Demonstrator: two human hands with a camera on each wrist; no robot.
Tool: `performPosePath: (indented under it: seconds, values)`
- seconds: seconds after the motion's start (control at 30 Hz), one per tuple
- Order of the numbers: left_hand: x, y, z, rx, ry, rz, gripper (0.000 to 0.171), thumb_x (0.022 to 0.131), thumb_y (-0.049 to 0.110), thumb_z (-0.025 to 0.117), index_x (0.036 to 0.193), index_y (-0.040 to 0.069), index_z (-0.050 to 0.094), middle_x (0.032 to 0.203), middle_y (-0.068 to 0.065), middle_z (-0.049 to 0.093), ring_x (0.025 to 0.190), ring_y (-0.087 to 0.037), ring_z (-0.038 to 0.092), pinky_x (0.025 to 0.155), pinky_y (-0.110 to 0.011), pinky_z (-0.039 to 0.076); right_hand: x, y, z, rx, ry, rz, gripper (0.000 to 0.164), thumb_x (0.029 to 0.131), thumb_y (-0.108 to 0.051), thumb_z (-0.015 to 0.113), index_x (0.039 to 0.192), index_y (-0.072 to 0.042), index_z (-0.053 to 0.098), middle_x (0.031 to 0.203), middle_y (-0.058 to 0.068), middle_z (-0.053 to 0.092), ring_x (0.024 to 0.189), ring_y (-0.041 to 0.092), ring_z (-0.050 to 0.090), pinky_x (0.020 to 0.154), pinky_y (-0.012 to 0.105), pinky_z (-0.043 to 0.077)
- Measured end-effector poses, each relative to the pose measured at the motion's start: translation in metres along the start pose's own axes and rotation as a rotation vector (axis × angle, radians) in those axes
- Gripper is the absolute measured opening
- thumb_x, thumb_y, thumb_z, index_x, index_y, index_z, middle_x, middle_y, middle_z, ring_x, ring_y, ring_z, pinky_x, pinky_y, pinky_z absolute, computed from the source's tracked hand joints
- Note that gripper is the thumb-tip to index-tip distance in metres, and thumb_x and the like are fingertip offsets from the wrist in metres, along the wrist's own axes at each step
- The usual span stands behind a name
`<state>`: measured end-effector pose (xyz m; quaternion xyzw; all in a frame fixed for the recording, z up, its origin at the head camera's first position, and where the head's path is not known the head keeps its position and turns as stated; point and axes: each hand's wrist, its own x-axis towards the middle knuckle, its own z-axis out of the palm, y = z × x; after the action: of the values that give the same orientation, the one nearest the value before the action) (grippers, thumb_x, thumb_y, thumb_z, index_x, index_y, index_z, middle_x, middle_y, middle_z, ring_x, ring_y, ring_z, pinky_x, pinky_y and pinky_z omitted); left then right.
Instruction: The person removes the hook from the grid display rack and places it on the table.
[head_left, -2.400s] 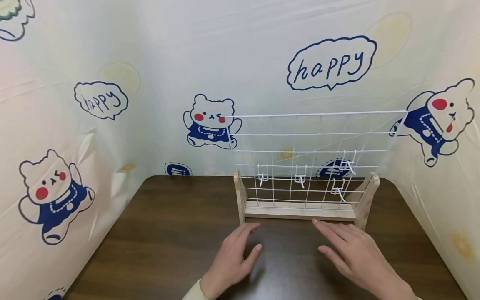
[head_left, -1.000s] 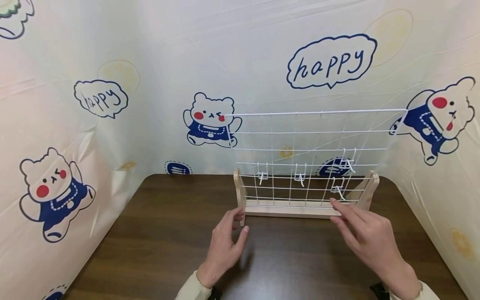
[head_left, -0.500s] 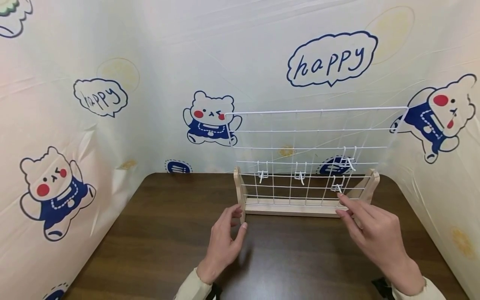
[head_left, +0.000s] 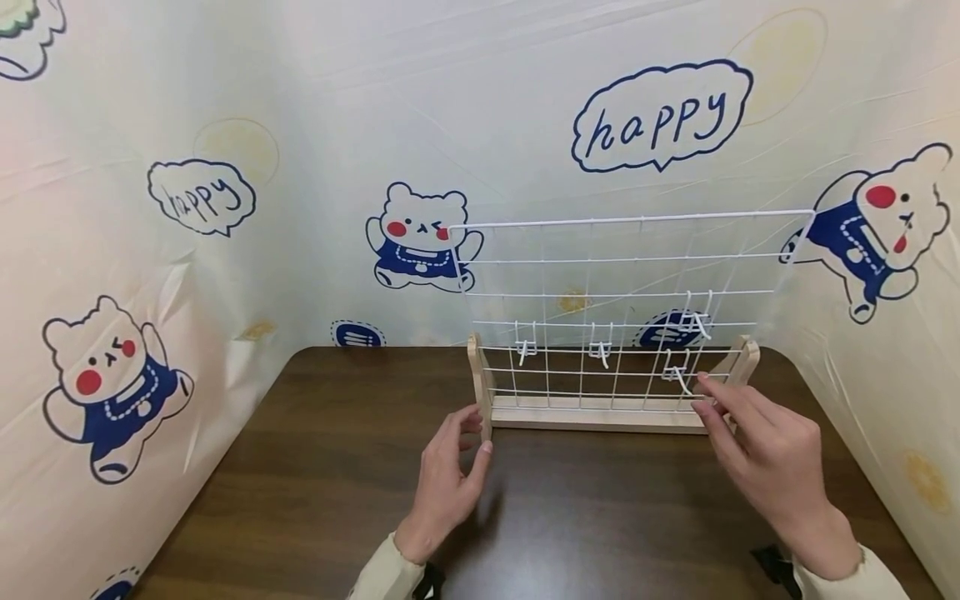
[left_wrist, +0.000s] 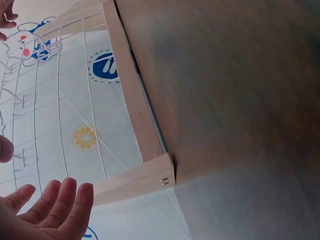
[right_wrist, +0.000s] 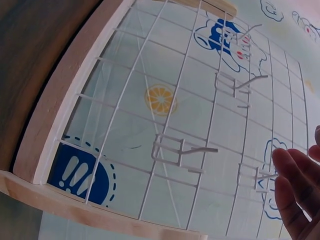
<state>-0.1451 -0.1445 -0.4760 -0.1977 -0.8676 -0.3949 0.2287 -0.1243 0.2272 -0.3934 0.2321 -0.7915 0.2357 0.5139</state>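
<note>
A white wire grid rack stands in a pale wooden base on the table. Several white wire hooks hang on its lower half, among them a left hook, a middle hook and a lower right hook. My left hand is beside the base's left upright, fingers loosely bent; contact is unclear. My right hand is at the right end, thumb and forefinger a little apart, fingertips close to the lower right hook's prong. Nothing shows between those fingers in the right wrist view.
The dark wooden table extends in front of and left of the rack. A pale curtain printed with bears and speech bubbles encloses the back and sides. An upper right hook hangs above the lower right one.
Both hands have moved outward from in front of the base, the left to the left upright. The right hand has risen and moved right past the lower right hook. The hooks look unmoved.
</note>
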Motion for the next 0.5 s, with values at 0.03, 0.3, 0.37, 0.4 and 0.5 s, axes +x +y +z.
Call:
performPosePath:
  seconds: [0.03, 0.3, 0.37, 0.4, 0.5]
  values:
    - [-0.0002, -0.0001, -0.0001, 0.001, 0.006, -0.002, 0.049, 0.094, 0.008, 0.071, 0.141, 0.009, 0.056, 0.12, -0.014, 0.069, 0.102, -0.027, 0.073, 0.081, -0.042, 0.065, 0.0001, 0.0009, -0.0005, -0.001, -0.008, 0.008, 0.055, 0.106, -0.048, 0.054, 0.106, 0.001, 0.079, 0.075, 0.01, 0.075, 0.05, 0.013, 0.052, 0.047, 0.019, 0.04]
    - [0.0008, -0.0012, 0.0005, -0.009, 0.041, -0.006, 0.05, 0.092, 0.006, 0.073, 0.139, 0.01, 0.058, 0.118, -0.014, 0.07, 0.101, -0.025, 0.073, 0.079, -0.042, 0.065, 0.0011, 0.0048, -0.0039, -0.018, -0.029, 0.053, 0.057, 0.106, -0.05, 0.053, 0.111, 0.001, 0.078, 0.083, 0.013, 0.078, 0.059, 0.022, 0.064, 0.069, 0.006, 0.048]
    - [0.0014, -0.002, 0.0006, -0.015, 0.04, -0.005, 0.05, 0.092, 0.005, 0.073, 0.139, 0.011, 0.057, 0.118, -0.014, 0.07, 0.101, -0.026, 0.073, 0.079, -0.045, 0.065, 0.0016, 0.005, -0.0048, -0.015, -0.025, 0.063, 0.058, 0.105, -0.051, 0.054, 0.111, 0.002, 0.078, 0.084, 0.013, 0.078, 0.06, 0.023, 0.065, 0.075, 0.002, 0.047]
    - [0.0016, -0.0021, 0.0005, -0.018, 0.039, -0.005, 0.05, 0.092, 0.006, 0.073, 0.139, 0.011, 0.057, 0.118, -0.014, 0.07, 0.101, -0.026, 0.073, 0.079, -0.047, 0.065, 0.0018, 0.0051, -0.0053, -0.016, -0.024, 0.067, 0.058, 0.105, -0.051, 0.054, 0.11, 0.002, 0.077, 0.083, 0.014, 0.078, 0.061, 0.024, 0.065, 0.077, 0.001, 0.045]
    - [0.0016, -0.0025, -0.0002, -0.022, 0.04, -0.006, 0.05, 0.092, 0.005, 0.073, 0.139, 0.01, 0.057, 0.118, -0.014, 0.07, 0.103, -0.025, 0.072, 0.078, -0.047, 0.065, 0.002, 0.0054, -0.0064, -0.011, -0.026, 0.08, 0.058, 0.105, -0.051, 0.054, 0.11, 0.003, 0.077, 0.083, 0.015, 0.078, 0.062, 0.026, 0.065, 0.082, -0.001, 0.043]
